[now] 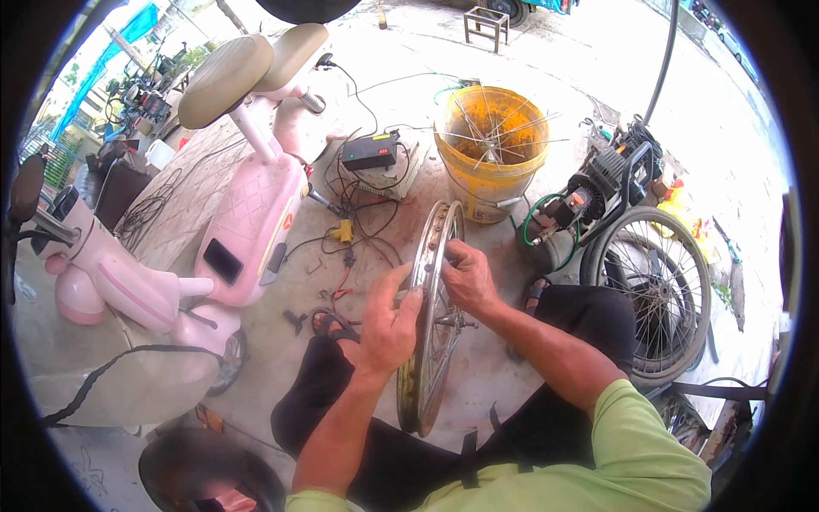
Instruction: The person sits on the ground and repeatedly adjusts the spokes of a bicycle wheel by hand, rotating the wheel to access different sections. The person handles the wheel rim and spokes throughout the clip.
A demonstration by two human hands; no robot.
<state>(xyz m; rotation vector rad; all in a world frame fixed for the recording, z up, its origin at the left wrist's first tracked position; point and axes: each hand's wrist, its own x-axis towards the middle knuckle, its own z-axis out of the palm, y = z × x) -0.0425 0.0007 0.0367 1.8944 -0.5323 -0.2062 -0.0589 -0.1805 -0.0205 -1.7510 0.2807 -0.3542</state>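
Note:
A bare metal wheel rim (413, 358) with spokes and a hub stands upright between my legs, tilted slightly. My left hand (391, 324) grips its left side, thumb and fingers pressed to the rim. My right hand (465, 277) is closed at the upper inner side of the rim; anything small in its fingers is hidden. Behind the wheel, a yellow bucket (520, 188) holds loose spokes (489, 147) fanned out from its middle.
A pink electric scooter (247, 222) fills the left. A black charger box (368, 152) and tangled cables lie mid-floor. An air compressor (589, 200) and tyred wheel (701, 303) are at right. A small metal stool (486, 27) stands behind. A dark round object with a blurred patch is lower left.

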